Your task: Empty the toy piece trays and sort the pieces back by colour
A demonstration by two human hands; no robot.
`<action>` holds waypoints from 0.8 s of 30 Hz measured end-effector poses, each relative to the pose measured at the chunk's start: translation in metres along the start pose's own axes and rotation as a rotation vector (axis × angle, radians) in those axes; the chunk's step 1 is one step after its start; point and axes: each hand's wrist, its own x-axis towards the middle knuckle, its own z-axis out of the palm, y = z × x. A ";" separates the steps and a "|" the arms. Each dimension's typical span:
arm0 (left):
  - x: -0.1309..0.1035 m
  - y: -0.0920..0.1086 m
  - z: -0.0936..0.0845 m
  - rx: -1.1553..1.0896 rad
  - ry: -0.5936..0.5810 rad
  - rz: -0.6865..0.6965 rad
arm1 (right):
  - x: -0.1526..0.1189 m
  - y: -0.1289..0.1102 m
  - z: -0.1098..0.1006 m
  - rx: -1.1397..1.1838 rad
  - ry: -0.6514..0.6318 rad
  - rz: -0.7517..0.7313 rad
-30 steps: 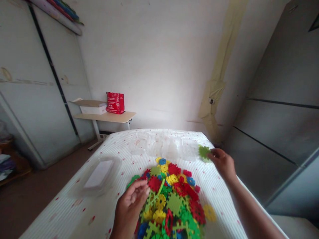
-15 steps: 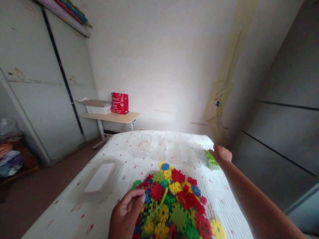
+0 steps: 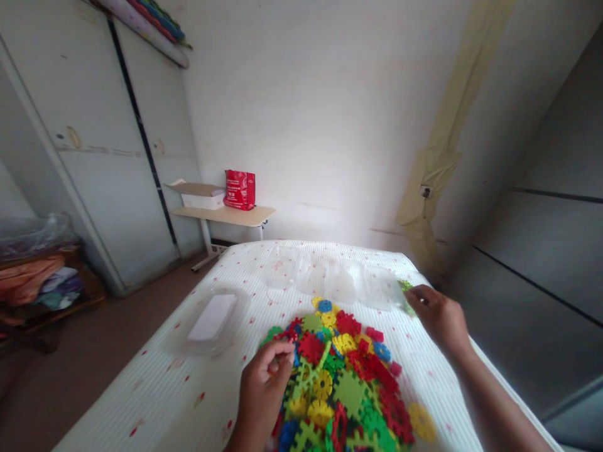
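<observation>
A heap of red, yellow, green and blue plastic pieces point(image 3: 339, 376) lies on the near middle of the table. At its left edge is my left hand point(image 3: 268, 380), thumb and fingers pinched together; what sits between the fingertips, if anything, is too small to name. My right hand point(image 3: 440, 314) is over the table's right side, fingers curled, in front of some light green pieces point(image 3: 406, 287) by the last clear container point(image 3: 379, 289). Whether it holds anything is unclear. Further clear containers point(image 3: 330, 279) stand in a row along the back.
A clear plastic box with a white card point(image 3: 211, 317) sits on the left of the patterned tablecloth point(image 3: 155, 383). Beyond the table, a small desk point(image 3: 226, 215) bears a red bag point(image 3: 240, 189) and a white box point(image 3: 202, 200).
The whole view has shifted, with most things now further right. My right hand has come nearer, down from the green pieces. My left hand keeps its pinch beside the heap.
</observation>
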 end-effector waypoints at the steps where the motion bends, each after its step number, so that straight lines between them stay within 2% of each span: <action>1: 0.000 0.000 0.000 0.056 0.005 0.056 | -0.006 -0.010 0.001 0.110 -0.069 -0.062; 4: -0.001 0.003 0.002 0.256 0.000 0.259 | -0.025 -0.041 0.009 0.332 -0.306 -0.223; 8: -0.007 0.013 0.009 0.513 -0.116 0.400 | -0.051 -0.075 0.024 0.333 -0.419 -0.339; 10: -0.009 0.014 0.011 0.594 -0.170 0.398 | -0.063 -0.087 0.032 0.286 -0.456 -0.410; 12: -0.009 0.014 0.012 0.639 -0.175 0.368 | -0.072 -0.095 0.041 0.245 -0.485 -0.469; 17: -0.006 0.012 0.007 0.711 -0.184 0.252 | -0.076 -0.099 0.056 0.185 -0.481 -0.540; 20: -0.006 0.014 0.006 0.758 -0.200 0.183 | -0.067 -0.095 0.051 0.233 -0.546 -0.514; 24: -0.006 0.015 0.008 0.785 -0.202 0.139 | -0.048 -0.089 0.042 0.461 -0.628 -0.405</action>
